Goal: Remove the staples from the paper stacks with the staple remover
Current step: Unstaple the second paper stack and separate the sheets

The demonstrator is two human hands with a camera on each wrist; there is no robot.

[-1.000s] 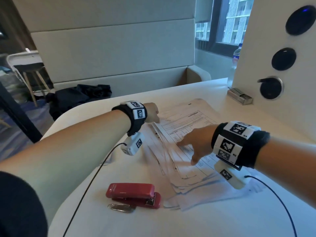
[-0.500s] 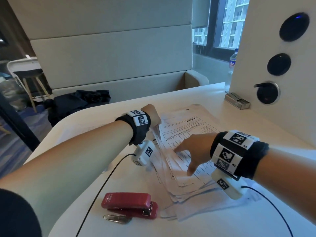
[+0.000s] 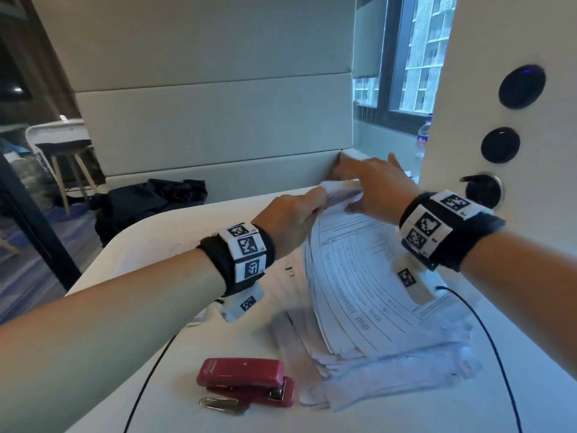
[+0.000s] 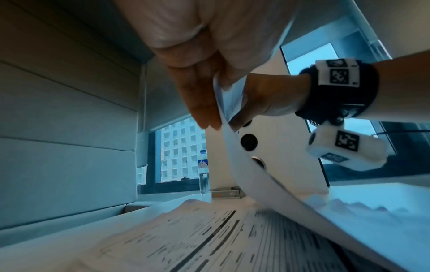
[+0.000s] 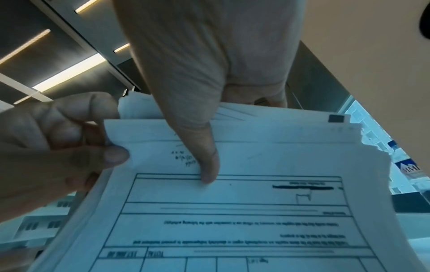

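While the left hand (image 3: 290,220) pinches the far left corner of the lifted stack of white printed forms (image 3: 359,276) between curled fingers and thumb, the right hand (image 3: 377,185) grips its top edge, thumb (image 5: 204,156) pressed on the front sheet; I would keep both holds near that corner so the staple shows. No staple remover is clearly in view, so only the red stapler (image 3: 246,385) and silver metal clip (image 3: 218,404) on the white table (image 3: 162,239) lie within reach
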